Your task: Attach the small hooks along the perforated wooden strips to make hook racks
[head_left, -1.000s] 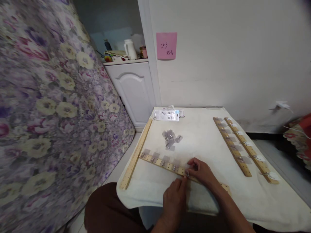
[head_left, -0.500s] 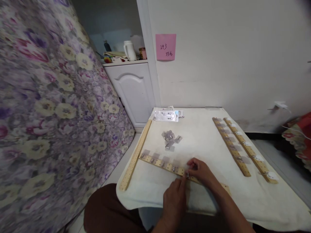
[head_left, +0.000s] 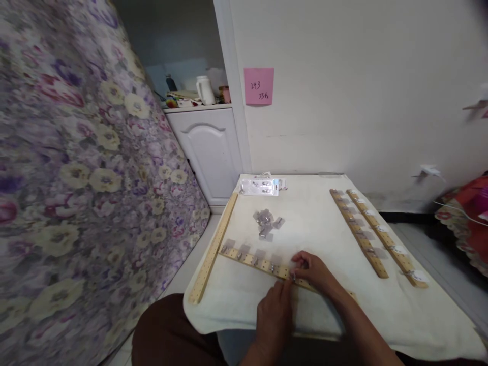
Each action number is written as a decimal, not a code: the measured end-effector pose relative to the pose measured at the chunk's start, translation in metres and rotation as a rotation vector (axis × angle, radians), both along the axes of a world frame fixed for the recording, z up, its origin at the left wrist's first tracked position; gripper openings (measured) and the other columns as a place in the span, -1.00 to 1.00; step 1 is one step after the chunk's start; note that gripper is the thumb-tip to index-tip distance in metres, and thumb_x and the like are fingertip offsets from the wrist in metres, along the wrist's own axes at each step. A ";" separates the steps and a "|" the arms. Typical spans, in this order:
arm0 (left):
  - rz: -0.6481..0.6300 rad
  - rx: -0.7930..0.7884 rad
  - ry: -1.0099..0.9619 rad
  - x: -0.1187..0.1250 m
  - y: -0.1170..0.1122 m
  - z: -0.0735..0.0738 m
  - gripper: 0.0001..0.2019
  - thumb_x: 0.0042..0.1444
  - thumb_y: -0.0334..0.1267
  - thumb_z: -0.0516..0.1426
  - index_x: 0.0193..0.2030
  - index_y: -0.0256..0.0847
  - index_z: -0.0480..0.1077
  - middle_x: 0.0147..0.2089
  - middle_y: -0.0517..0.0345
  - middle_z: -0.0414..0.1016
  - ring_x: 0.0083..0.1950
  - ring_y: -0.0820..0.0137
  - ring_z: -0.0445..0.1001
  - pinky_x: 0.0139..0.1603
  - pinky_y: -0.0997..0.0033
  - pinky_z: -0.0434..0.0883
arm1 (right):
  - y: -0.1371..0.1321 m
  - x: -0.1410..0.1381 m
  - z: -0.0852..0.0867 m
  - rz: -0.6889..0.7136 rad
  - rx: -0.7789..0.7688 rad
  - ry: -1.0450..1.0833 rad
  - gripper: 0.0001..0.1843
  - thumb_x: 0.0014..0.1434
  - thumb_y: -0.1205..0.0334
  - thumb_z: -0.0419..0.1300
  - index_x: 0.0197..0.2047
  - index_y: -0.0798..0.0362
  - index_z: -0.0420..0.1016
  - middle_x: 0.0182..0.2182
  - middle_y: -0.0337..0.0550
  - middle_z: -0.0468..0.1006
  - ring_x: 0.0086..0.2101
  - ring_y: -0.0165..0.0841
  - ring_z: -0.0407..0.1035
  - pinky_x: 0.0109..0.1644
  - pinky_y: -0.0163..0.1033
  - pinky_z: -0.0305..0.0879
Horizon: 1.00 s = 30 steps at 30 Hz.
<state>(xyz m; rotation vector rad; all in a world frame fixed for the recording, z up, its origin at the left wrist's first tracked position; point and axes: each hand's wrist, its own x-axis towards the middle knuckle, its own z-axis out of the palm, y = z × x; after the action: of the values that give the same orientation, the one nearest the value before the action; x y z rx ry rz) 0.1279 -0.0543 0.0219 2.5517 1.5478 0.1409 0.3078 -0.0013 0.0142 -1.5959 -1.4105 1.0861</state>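
A light wooden strip with rows of holes [head_left: 263, 265] lies slantwise on the table, with several small metal clips [head_left: 255, 260] set along it, each with a clear plastic tab. Over its right part is my right hand [head_left: 313, 271], thumb and fingers closed around a small metal clip [head_left: 293, 277] at the strip. My left hand [head_left: 275, 307] presses its fingertips to the strip's near edge beside that same clip. Part of the strip is hidden beneath my right hand and forearm. A loose heap of metal clips with clear tabs [head_left: 266, 219] lies farther back.
Along the left table edge lies a bare holed wooden strip [head_left: 213, 249]. Two more strips on the right, a darker one [head_left: 358, 231] and a lighter one [head_left: 388, 239], carry clips and tabs. Clear packs [head_left: 259, 186] lie at the back. A floral curtain [head_left: 95, 178] hangs at left.
The view has tilted slightly, so the scene sits a little lower. Both hands stay at the same clip on the strip, with only slight finger movement.
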 end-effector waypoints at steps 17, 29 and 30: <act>0.005 -0.042 -0.082 -0.005 0.003 -0.010 -0.49 0.16 -0.43 -0.06 0.27 -0.12 0.13 0.02 0.00 0.44 -0.05 0.30 0.45 -0.13 0.37 0.39 | 0.005 0.018 0.008 -0.154 0.161 -0.017 -0.77 0.06 0.11 0.10 -0.33 0.09 0.46 -0.46 -0.20 0.51 -0.42 -0.36 0.33 -0.34 -0.29 0.23; 0.035 0.219 -0.133 -0.005 0.006 -0.046 -0.58 0.03 -0.58 -0.01 -0.06 -0.02 0.37 -0.16 0.20 0.53 -0.22 0.40 0.51 -0.27 0.49 0.42 | 0.094 -0.050 0.042 0.092 0.197 -0.492 -0.86 0.02 0.35 0.13 -0.37 0.02 0.50 -0.41 -0.21 0.56 -0.37 -0.37 0.38 -0.32 -0.36 0.15; 0.044 0.255 -0.132 -0.004 0.006 -0.050 -0.57 0.01 -0.59 0.00 -0.08 -0.01 0.37 -0.19 0.20 0.53 -0.24 0.40 0.51 -0.30 0.50 0.42 | 0.098 -0.056 0.041 0.098 0.199 -0.515 -0.86 0.01 0.35 0.14 -0.36 0.02 0.51 -0.39 -0.21 0.56 -0.35 -0.37 0.38 -0.31 -0.36 0.14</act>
<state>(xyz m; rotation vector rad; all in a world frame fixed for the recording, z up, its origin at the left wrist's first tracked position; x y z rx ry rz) 0.1236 -0.0486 -0.0286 2.6309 1.6286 0.5327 0.2516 0.0971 0.0551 -1.7441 -1.8810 0.5767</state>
